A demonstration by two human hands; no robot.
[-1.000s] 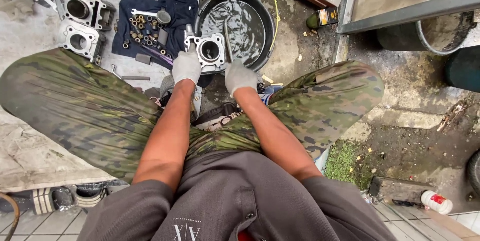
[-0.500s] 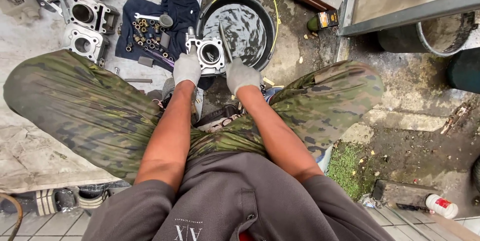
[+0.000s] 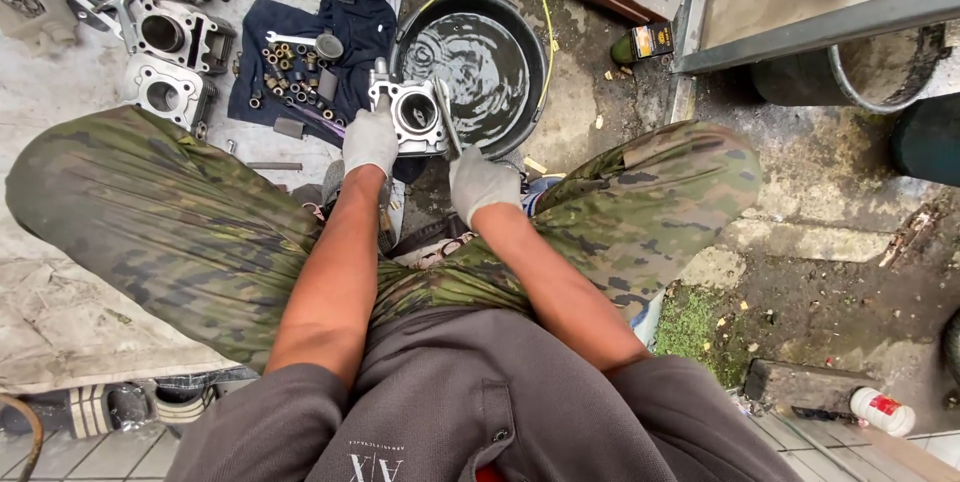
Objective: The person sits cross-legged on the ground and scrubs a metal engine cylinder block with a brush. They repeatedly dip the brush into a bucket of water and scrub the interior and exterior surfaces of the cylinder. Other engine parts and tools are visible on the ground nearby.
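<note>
Little had shifted: left hand (image 3: 370,139) still gripped the engine cylinder (image 3: 412,117); right hand (image 3: 480,182) clasped a thin tool (image 3: 446,122) alongside it, nearer the basin (image 3: 470,52).

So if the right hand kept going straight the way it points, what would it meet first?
The right hand holds a thin metal tool and points up the picture. Going on, it would probably reach the black basin of dark liquid first, though depth is unclear.

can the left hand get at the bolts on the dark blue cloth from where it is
Probably yes: the bolts lie bare on the cloth just beside the left hand, but it grips the engine cylinder.
</note>
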